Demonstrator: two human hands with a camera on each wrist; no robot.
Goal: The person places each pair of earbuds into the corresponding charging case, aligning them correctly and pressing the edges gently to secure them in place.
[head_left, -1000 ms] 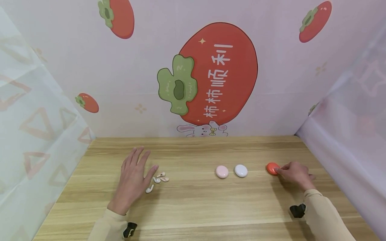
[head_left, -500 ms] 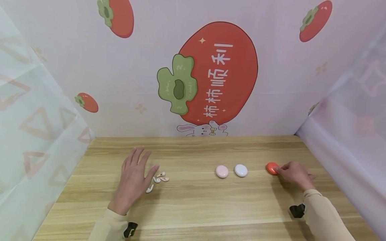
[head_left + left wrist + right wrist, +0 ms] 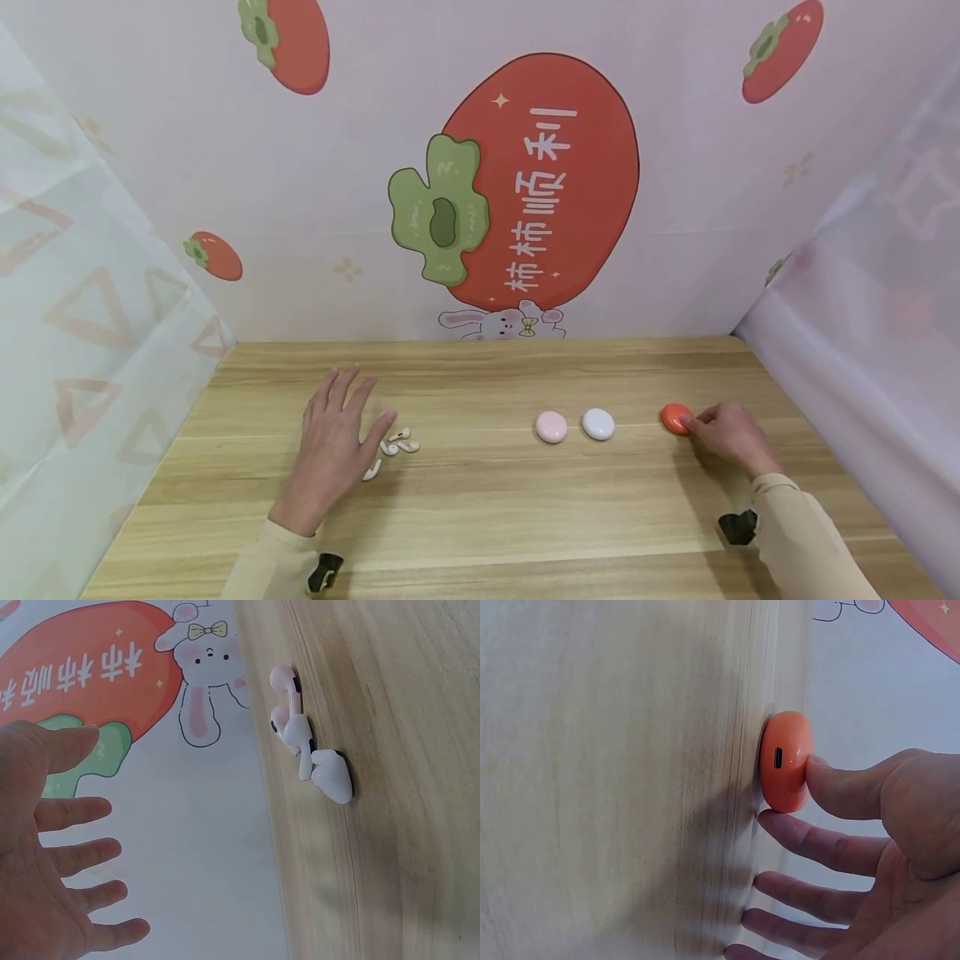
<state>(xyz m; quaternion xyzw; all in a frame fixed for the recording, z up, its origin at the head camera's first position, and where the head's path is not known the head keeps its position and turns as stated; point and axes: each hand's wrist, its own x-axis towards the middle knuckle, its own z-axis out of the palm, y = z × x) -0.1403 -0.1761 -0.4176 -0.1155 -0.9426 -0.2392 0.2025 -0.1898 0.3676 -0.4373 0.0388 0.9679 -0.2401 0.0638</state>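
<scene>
Orange case (image 3: 672, 417) is pinched narrowly by your right hand (image 3: 729, 435); your left hand (image 3: 330, 446) is spread wide beside earbuds (image 3: 298, 732).

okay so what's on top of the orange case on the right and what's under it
On top: the thumb of the right hand. Beneath the orange case is the wooden table, but the patch directly under it is covered and can't be seen.
</scene>
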